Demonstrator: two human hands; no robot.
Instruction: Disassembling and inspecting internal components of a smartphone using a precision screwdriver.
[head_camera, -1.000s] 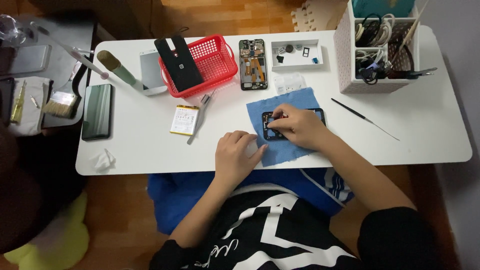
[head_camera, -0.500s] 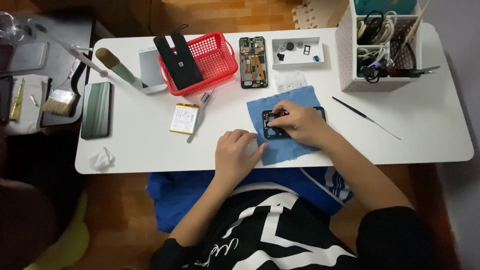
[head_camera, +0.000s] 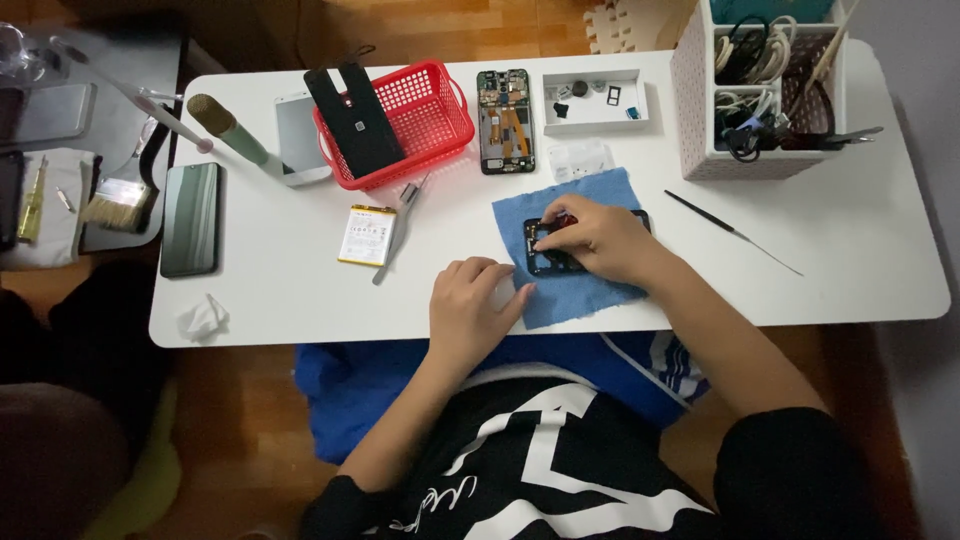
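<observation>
left hand (head_camera: 472, 308) resting loosely curled on white table (head_camera: 300, 290), holding nothing, fingertips at edge of blue cloth (head_camera: 585, 250). right hand (head_camera: 598, 238) just to its right, fingers bent down on dark phone frame (head_camera: 545, 245) lying flat on the cloth; grip itself hidden. further left: dark phone (head_camera: 190, 218), battery (head_camera: 366, 235), tweezers (head_camera: 400, 228), red basket (head_camera: 400, 118). further right: thin probe (head_camera: 730, 230), white organiser (head_camera: 760, 90).

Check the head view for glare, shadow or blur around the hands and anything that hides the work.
Head view: even, soft light on the white table, no harsh glare, only faint shadows under the hands. Centre is sharp; the dark left edge is dim. The right hand covers most of the black phone frame on the blue cloth; the left hand rests beside it.
</observation>
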